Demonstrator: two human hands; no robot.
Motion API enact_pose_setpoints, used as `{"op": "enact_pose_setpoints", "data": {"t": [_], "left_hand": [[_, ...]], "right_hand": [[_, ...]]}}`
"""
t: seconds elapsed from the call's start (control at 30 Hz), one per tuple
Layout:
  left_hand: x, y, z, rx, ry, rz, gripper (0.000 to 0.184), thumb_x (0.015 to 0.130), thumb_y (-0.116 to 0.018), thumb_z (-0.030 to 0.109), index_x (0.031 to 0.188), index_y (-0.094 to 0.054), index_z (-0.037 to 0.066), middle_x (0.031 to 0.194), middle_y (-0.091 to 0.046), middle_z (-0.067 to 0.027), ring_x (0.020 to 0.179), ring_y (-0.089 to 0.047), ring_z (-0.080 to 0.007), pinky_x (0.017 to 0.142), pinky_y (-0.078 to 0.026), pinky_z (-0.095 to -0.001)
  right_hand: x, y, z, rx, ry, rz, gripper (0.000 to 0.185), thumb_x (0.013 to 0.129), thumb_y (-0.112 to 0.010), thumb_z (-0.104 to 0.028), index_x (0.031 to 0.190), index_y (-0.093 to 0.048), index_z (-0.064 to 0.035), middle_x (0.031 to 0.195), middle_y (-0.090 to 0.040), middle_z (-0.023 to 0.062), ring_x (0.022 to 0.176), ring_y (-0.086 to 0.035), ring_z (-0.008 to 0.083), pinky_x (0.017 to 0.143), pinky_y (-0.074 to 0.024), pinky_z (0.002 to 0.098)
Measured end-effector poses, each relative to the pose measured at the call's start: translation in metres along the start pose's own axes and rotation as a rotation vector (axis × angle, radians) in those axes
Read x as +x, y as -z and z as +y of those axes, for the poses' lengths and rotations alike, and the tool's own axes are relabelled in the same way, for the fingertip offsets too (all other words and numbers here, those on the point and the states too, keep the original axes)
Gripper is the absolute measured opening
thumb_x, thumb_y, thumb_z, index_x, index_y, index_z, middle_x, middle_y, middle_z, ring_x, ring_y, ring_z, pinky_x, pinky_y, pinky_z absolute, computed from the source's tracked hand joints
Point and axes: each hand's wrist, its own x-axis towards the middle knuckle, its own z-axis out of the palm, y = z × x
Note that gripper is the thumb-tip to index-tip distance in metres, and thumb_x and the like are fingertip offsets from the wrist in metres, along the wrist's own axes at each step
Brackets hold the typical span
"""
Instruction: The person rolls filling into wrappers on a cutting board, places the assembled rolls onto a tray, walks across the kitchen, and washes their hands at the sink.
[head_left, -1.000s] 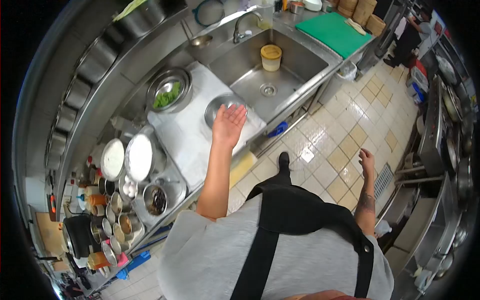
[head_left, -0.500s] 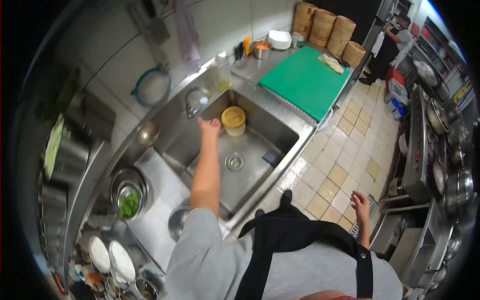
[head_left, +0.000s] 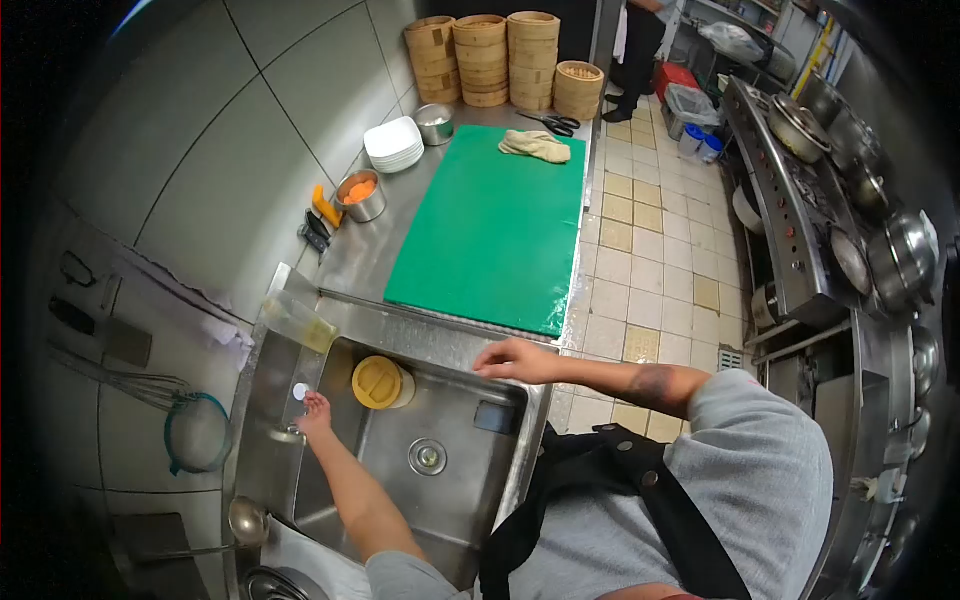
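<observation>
My left hand reaches to the far side of the steel sink, close against the tap and its white knob. Its thumb and fingers are apart; whether they touch the tap is unclear. Over the sink's rim, near the front edge of the green cutting board, my right hand hangs palm down with loosely stretched fingers, holding nothing. A tub with a yellow lid stands in the sink's corner, between my two hands. A dark rectangular object lies in the basin.
A folded cloth and black scissors lie at the board's far end. Bamboo steamers stand behind. Along the wall are white dishes and a pot of orange pieces. A person stands down the aisle, near the stove.
My view has turned toward the cutting board. My left hand has come right up to the tap. My right hand has moved from beside my body to over the sink's rim.
</observation>
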Motion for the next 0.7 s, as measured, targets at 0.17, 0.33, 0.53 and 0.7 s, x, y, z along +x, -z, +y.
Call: {"op": "enact_pose_setpoints", "data": {"t": [0.17,0.33,0.53,0.7], "left_hand": [[-0.003,0.006,0.002,-0.038,-0.023,-0.099,0.068,0.103,-0.021,0.054,0.104,-0.06,-0.002,0.098,-0.069,-0.0157,0.086,-0.065,-0.0264,0.077,-0.052,-0.043],[-0.031,0.013,0.009,-0.127,0.069,-0.161,0.083,0.101,-0.014,0.062,0.134,-0.05,-0.005,0.128,-0.061,-0.0201,0.121,-0.057,-0.0346,0.1,-0.047,-0.0468],[-0.158,0.009,-0.093,-0.46,0.373,-0.706,0.077,0.101,-0.034,0.046,0.156,-0.004,0.002,0.158,-0.023,-0.027,0.146,-0.027,-0.0399,0.117,-0.033,-0.0522],[-0.216,0.001,-0.112,-0.204,-0.078,-0.466,0.063,0.105,-0.032,0.042,0.141,-0.037,-0.008,0.142,-0.047,-0.0269,0.134,-0.045,-0.037,0.115,-0.037,-0.0458]], "right_hand": [[0.093,-0.076,-0.014,0.26,0.157,-0.214,0.025,0.093,-0.07,-0.023,0.106,-0.07,-0.0019,0.095,-0.07,0.0048,0.089,-0.064,0.0113,0.083,-0.052,0.0294],[0.146,-0.16,-0.006,0.223,0.16,-0.271,0.042,0.091,-0.071,-0.035,0.115,-0.064,-0.0018,0.099,-0.069,0.0056,0.091,-0.064,0.0128,0.083,-0.052,0.0293],[0.182,-0.22,-0.023,0.933,-0.347,-0.352,0.048,0.091,-0.067,-0.033,0.126,-0.055,-0.0021,0.112,-0.063,0.0074,0.105,-0.06,0.0193,0.094,-0.0492,0.0352],[0.233,-0.262,0.051,1.1,-0.384,-0.357,0.035,0.094,-0.065,-0.015,0.126,-0.057,-0.0039,0.121,-0.062,0.009,0.115,-0.058,0.0231,0.102,-0.0468,0.0373]]}}
